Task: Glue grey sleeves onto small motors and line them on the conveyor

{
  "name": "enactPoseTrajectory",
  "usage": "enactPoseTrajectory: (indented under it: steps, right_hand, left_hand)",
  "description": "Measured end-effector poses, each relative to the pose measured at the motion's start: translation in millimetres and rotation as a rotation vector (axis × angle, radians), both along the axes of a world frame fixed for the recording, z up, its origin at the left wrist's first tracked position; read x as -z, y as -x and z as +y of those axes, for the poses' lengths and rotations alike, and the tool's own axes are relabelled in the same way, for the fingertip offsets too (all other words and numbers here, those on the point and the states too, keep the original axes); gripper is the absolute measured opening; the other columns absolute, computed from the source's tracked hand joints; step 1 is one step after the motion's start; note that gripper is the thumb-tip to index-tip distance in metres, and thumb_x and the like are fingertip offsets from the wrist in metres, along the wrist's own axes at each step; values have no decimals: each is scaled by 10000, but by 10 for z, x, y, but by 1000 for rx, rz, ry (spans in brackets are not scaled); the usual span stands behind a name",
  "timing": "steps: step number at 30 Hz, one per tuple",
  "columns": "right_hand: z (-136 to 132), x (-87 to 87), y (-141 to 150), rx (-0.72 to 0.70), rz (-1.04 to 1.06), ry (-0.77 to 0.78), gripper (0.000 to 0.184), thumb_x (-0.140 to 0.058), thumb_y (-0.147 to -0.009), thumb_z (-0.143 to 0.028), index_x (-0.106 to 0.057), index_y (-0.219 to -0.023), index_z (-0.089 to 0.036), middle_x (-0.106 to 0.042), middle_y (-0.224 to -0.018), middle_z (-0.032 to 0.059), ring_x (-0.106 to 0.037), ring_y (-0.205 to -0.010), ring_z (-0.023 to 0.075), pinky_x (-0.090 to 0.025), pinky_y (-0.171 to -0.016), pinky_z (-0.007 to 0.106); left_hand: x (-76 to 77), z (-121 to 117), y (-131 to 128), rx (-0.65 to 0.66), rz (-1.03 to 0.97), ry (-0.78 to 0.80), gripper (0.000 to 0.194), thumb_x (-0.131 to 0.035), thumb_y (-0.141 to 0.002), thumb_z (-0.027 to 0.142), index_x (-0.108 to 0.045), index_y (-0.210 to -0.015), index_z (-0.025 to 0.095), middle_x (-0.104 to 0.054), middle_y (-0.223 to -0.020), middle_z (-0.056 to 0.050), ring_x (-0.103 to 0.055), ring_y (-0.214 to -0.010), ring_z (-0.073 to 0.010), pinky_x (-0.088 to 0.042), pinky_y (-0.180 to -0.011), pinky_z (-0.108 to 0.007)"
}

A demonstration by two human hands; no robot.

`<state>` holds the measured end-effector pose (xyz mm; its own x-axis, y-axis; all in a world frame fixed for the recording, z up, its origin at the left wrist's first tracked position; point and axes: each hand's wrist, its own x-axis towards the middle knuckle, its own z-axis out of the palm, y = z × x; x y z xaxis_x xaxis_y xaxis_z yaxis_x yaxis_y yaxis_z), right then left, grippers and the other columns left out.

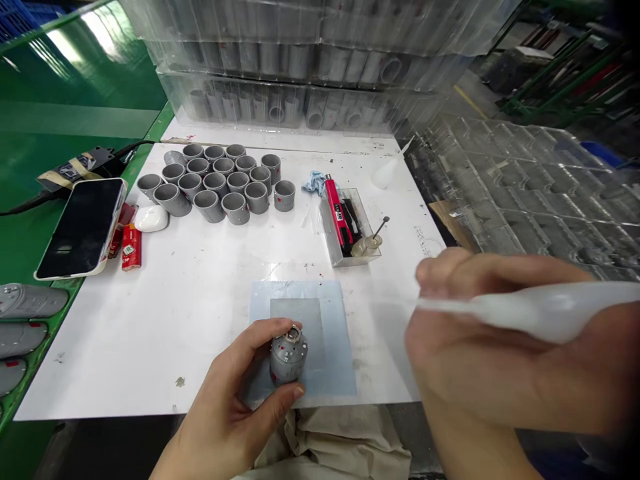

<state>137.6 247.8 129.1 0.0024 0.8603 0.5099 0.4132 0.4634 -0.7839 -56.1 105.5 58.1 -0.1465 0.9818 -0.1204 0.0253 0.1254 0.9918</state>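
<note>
Between the thumb and fingers of my left hand (240, 400) is a small grey cylindrical part (289, 357), upright, with a raised neck and small bright specks on its top. It is over a light blue cloth (343, 347) with a grey square (313, 317) on it, near the table's front edge. On the right, my right hand (480, 360), somewhat blurred, is closed around a translucent white squeeze bottle (545, 310). The bottle's thin nozzle points left, towards the grey part but apart from it.
Several grey cups (215, 183) stand at the back left of the white table (150, 320). A clear box (357, 259) holds a red-handled tool (339, 213). A phone (83, 227) and red packets (131, 247) lie left. Clear trays (240, 100) are stacked behind; more trays (540, 187) stand right.
</note>
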Motion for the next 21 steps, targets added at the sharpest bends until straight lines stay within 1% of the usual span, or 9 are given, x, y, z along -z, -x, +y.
enactPoseTrajectory:
  steps: [1,3,5,7,10,15,17,19,21]
  right_hand:
    - [59,-2,-53,106,103,-38,674,-83,-1114,-444,-737,-1208,-315,-575,-878,114,-676,-809,337,-594,-799,563]
    - [218,32,-187,236,260,-70,468,-339,-1095,-494,-747,-1265,-340,-685,-1045,118,-734,-935,345,-620,-878,567]
    - [415,104,-354,259,234,-3,377,-607,-1019,-501,-750,-1317,-321,-756,-1224,106,-755,-1113,353,-615,-990,562]
    - [615,195,-529,189,53,127,392,-739,-956,-474,-777,-1284,-262,-797,-1260,108,-754,-1189,346,-598,-1056,546]
    - [869,339,-720,71,-152,300,362,-761,-927,-477,-797,-1160,-203,-836,-1173,124,-785,-1127,339,-610,-1021,514]
    - [1129,547,-766,42,-255,326,370,-704,-960,-451,-729,-1221,-189,-818,-1218,145,-766,-1167,333,-604,-984,480]
    - [1145,581,-758,39,-281,328,391,-713,-957,-457,-725,-1232,-179,-814,-1221,158,-769,-1148,338,-600,-984,496]
    - [1074,567,-762,57,-291,312,487,-744,-947,-471,-689,-1323,-166,-785,-1297,182,-766,-1145,342,-592,-992,516]
    - [911,502,-767,128,-294,202,575,-769,-951,-457,-628,-1429,-171,-741,-1385,192,-750,-1169,337,-596,-965,507]
  left_hand:
    - [4,-11,-11,-13,-3,22,517,-773,-980,238,-645,-1439,438,-710,-1468,-16,-703,-1324,-227,-564,-1109,-295]
    - [10,-30,-26,-42,-5,66,482,-784,-977,298,-661,-1428,416,-704,-1485,-26,-696,-1338,-236,-569,-1105,-291]
    - [14,-37,-35,-63,-3,95,457,-793,-972,352,-677,-1412,403,-713,-1482,-25,-692,-1352,-237,-573,-1100,-272]
    - [13,-32,-37,-71,-4,113,440,-794,-970,396,-688,-1396,392,-727,-1470,-24,-701,-1350,-235,-586,-1080,-253]
    - [-4,-11,-36,-66,-2,126,435,-782,-974,421,-689,-1393,350,-740,-1454,-52,-723,-1322,-254,-624,-1040,-277]
    - [-30,8,-27,-37,28,84,425,-769,-984,386,-679,-1398,350,-743,-1435,-62,-730,-1291,-258,-632,-1040,-320]
    - [-19,7,-21,-30,35,57,416,-764,-990,357,-679,-1397,382,-745,-1424,-39,-728,-1284,-240,-618,-1049,-305]
    - [0,3,-14,-28,43,32,428,-763,-990,333,-676,-1402,410,-741,-1426,-22,-718,-1299,-233,-598,-1080,-302]
    - [19,-3,-10,-30,61,19,456,-767,-983,306,-673,-1413,423,-732,-1443,-16,-702,-1329,-236,-580,-1112,-309]
